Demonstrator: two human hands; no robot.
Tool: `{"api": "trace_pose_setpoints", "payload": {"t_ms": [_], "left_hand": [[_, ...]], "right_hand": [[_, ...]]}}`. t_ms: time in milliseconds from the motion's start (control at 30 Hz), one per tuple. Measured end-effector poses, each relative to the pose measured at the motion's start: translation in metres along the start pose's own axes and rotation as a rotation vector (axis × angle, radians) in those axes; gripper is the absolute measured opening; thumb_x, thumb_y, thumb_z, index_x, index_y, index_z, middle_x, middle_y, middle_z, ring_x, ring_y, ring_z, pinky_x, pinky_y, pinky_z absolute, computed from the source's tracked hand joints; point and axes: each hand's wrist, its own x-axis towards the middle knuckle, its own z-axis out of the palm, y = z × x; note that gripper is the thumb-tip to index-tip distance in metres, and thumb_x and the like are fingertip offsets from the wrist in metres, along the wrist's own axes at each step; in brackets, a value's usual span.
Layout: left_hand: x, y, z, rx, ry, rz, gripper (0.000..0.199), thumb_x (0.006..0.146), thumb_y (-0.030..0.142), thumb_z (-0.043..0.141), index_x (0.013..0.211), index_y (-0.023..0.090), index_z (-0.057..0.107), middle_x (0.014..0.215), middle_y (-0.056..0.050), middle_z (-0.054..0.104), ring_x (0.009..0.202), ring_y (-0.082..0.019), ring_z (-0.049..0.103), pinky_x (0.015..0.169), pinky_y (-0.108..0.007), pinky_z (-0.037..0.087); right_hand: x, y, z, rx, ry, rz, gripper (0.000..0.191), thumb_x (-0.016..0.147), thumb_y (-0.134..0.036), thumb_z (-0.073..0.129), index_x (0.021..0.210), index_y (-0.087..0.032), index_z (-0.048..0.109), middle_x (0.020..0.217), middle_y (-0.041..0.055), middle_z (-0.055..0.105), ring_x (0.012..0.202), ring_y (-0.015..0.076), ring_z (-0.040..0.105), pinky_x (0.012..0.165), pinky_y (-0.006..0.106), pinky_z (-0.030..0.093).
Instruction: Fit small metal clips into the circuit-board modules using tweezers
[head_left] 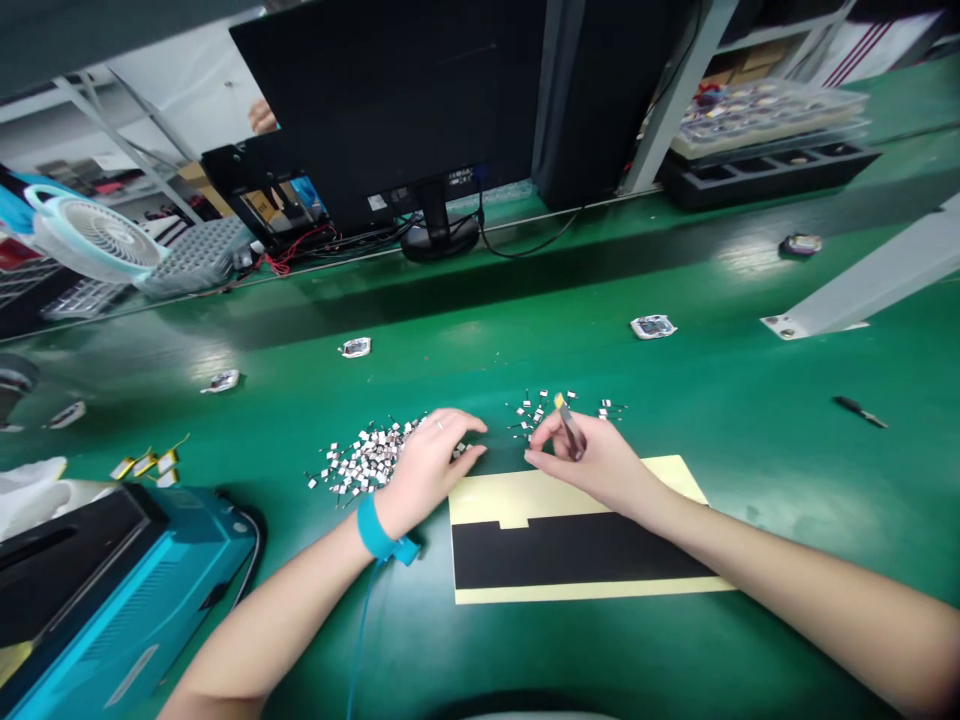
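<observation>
My left hand [429,458] is at the right edge of a pile of small white parts with dark leads [367,460], partly covering it. Its thumb and fingers are apart, with nothing visible between them. A blue wrist strap [373,528] with a cord is round that wrist. In my right hand [592,455] is a pair of metal tweezers [573,432] with a yellow mark at the upper end; fingers hide the tips. Several more small parts [527,405] lie scattered just beyond this hand. Below both hands lies a pale yellow backing sheet [491,497] bearing a black strip [570,552], overlapped by my right forearm.
A blue machine [180,570] stands at left, beside several yellow-taped parts [146,464]. Small white-edged devices [653,327] sit spaced along the green bench. A monitor [405,100], a fan [97,235], stacked trays [765,140], a grey post [877,270] and a black-handled tool [859,410] surround the area.
</observation>
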Motion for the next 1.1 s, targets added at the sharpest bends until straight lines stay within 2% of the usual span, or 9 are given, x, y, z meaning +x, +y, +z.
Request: {"api": "trace_pose_setpoints", "payload": {"t_ms": [100, 167, 300, 433, 633, 833, 967, 1100], "left_hand": [[0.007, -0.012, -0.015, 0.114, -0.121, -0.029, 0.021, 0.07, 0.011, 0.063, 0.09, 0.015, 0.057, 0.088, -0.008, 0.061, 0.089, -0.025, 0.054, 0.076, -0.04, 0.048], [0.008, -0.014, -0.017, 0.154, -0.183, -0.029, 0.022, 0.071, 0.011, 0.062, 0.092, 0.014, 0.058, 0.09, -0.008, 0.061, 0.089, -0.026, 0.053, 0.076, -0.041, 0.048], [0.005, -0.009, -0.007, 0.176, -0.283, 0.016, 0.021, 0.077, 0.009, 0.055, 0.096, 0.017, 0.059, 0.098, -0.006, 0.062, 0.094, -0.023, 0.054, 0.082, -0.037, 0.046], [0.0, -0.006, 0.005, 0.203, -0.329, 0.027, 0.022, 0.078, 0.003, 0.047, 0.089, 0.017, 0.062, 0.09, -0.004, 0.063, 0.083, -0.02, 0.057, 0.074, -0.032, 0.047], [-0.001, -0.005, 0.008, 0.172, -0.291, -0.012, 0.022, 0.079, 0.004, 0.044, 0.087, 0.014, 0.061, 0.079, -0.006, 0.059, 0.072, -0.02, 0.056, 0.066, -0.032, 0.046], [0.003, 0.006, 0.002, -0.039, -0.167, -0.08, 0.025, 0.079, 0.005, 0.046, 0.098, 0.016, 0.058, 0.083, -0.004, 0.058, 0.071, -0.014, 0.055, 0.064, -0.025, 0.046], [0.003, 0.014, 0.001, -0.22, -0.106, -0.115, 0.016, 0.08, 0.006, 0.048, 0.085, 0.016, 0.061, 0.086, -0.002, 0.061, 0.077, -0.01, 0.057, 0.07, -0.018, 0.047], [-0.004, 0.021, 0.017, -0.323, -0.095, -0.142, 0.018, 0.079, 0.003, 0.049, 0.074, 0.014, 0.061, 0.082, -0.002, 0.062, 0.078, -0.009, 0.059, 0.072, -0.017, 0.048]], "right_hand": [[0.004, 0.0, -0.009, -0.246, 0.072, -0.176, 0.012, 0.074, -0.025, 0.056, 0.066, -0.017, 0.052, 0.066, 0.0024, 0.046, 0.057, 0.0138, 0.039, 0.055, 0.027, 0.028], [0.002, -0.002, -0.01, -0.375, 0.054, -0.259, 0.011, 0.078, -0.022, 0.052, 0.068, -0.017, 0.054, 0.075, 0.0051, 0.049, 0.065, 0.0159, 0.044, 0.058, 0.027, 0.031], [-0.013, -0.005, 0.0, -0.572, -0.173, -0.351, 0.004, 0.077, -0.015, 0.058, 0.076, -0.017, 0.061, 0.073, 0.0028, 0.052, 0.057, 0.0131, 0.05, 0.054, 0.024, 0.035], [-0.029, -0.009, 0.015, -0.716, -0.357, -0.397, 0.019, 0.071, -0.017, 0.069, 0.089, -0.016, 0.064, 0.083, 0.0043, 0.055, 0.058, 0.0149, 0.056, 0.053, 0.025, 0.042], [-0.034, -0.007, 0.025, -0.889, -0.463, -0.45, 0.032, 0.073, -0.03, 0.068, 0.101, -0.015, 0.059, 0.091, 0.0068, 0.053, 0.062, 0.0199, 0.058, 0.054, 0.031, 0.047], [-0.035, -0.005, 0.025, -0.987, -0.467, -0.475, 0.029, 0.078, -0.031, 0.063, 0.103, -0.018, 0.057, 0.092, 0.0056, 0.051, 0.06, 0.0177, 0.058, 0.053, 0.03, 0.048], [-0.038, -0.008, 0.028, -1.029, -0.461, -0.508, 0.028, 0.078, -0.034, 0.062, 0.1, -0.016, 0.058, 0.091, 0.0058, 0.052, 0.06, 0.0175, 0.058, 0.052, 0.029, 0.047], [-0.04, -0.008, 0.034, -1.076, -0.455, -0.555, 0.029, 0.073, -0.026, 0.067, 0.096, -0.013, 0.058, 0.086, 0.0062, 0.054, 0.06, 0.0193, 0.058, 0.048, 0.029, 0.046]]}}
